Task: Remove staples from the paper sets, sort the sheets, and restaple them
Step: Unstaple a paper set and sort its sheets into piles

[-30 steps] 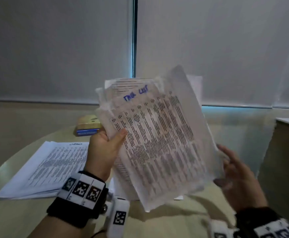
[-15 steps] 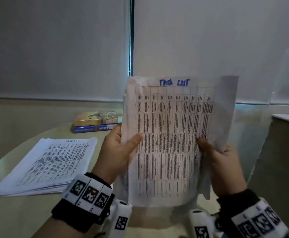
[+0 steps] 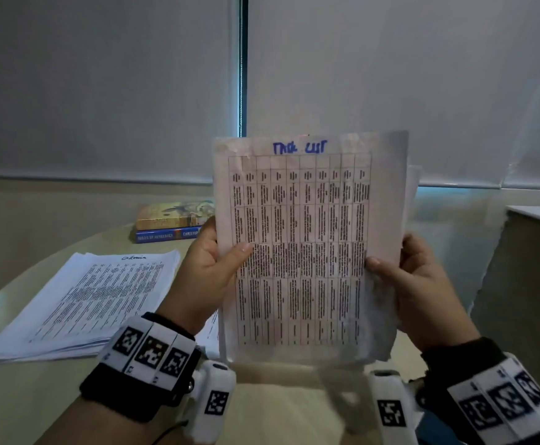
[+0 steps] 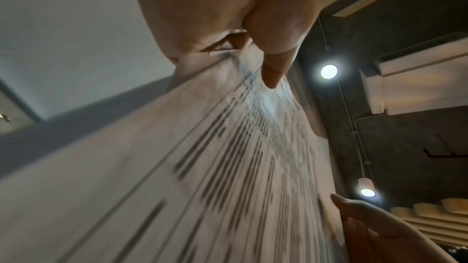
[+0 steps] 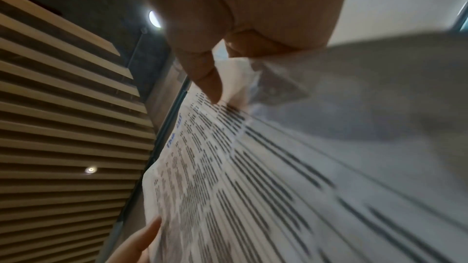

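I hold a paper set (image 3: 307, 245) upright in front of me, a printed table with blue handwriting at its top. My left hand (image 3: 210, 268) pinches its left edge, thumb on the front sheet. My right hand (image 3: 413, 284) pinches the right edge the same way. The left wrist view shows the left thumb (image 4: 273, 63) pressed on the paper set (image 4: 228, 167). The right wrist view shows the right thumb (image 5: 202, 71) on the paper set (image 5: 278, 167). More sheets stick out behind the front one on the right. No staple or stapler is visible.
A second stack of printed sheets (image 3: 95, 300) lies on the round beige table (image 3: 21, 406) at the left. Two books (image 3: 172, 223) are stacked at the table's far side. A cabinet (image 3: 525, 284) stands at the right. Closed blinds fill the background.
The paper set went from tilted and fanned in the left hand alone to upright and squared. The right hand came in and took the right edge.
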Demonstrator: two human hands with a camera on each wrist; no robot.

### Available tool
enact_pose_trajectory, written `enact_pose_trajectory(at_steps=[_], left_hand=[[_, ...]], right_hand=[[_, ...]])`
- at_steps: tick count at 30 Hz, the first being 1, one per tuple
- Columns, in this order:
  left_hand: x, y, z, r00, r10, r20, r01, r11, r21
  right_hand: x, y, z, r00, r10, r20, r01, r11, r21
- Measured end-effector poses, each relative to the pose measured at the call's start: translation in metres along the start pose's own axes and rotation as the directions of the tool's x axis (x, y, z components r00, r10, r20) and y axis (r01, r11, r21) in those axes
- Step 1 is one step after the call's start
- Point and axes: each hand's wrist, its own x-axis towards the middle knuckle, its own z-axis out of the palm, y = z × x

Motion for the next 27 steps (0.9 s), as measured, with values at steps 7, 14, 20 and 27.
enact_pose_trajectory(at_steps=[7, 14, 20, 27], left_hand=[[0.000, -0.001, -0.006, 0.999, -0.036, 0.008, 0.036, 0.999, 0.036], [0.005, 0.011, -0.004, 0.999, 0.044, -0.011, -0.044, 0.999, -0.018], [-0.009, -0.019, -0.011, 0.972, -0.225, 0.068, 0.219, 0.972, 0.081], [-0.003, -0.005, -0.013, 0.992, -0.116, 0.046, 0.114, 0.992, 0.057]], right_hand=[[-0.007, -0.001, 0.004, 0.993, 0.114, 0.025, -0.113, 0.993, -0.045], [-0.003, -0.012, 0.013, 0.999, 0.050, 0.009, -0.050, 0.998, 0.047], [-0.017, 0.011, 0.011, 0.976, 0.215, 0.022, -0.215, 0.976, -0.011], [-0.013, 0.002, 0.019, 0.992, 0.130, 0.005, -0.130, 0.991, 0.042]])
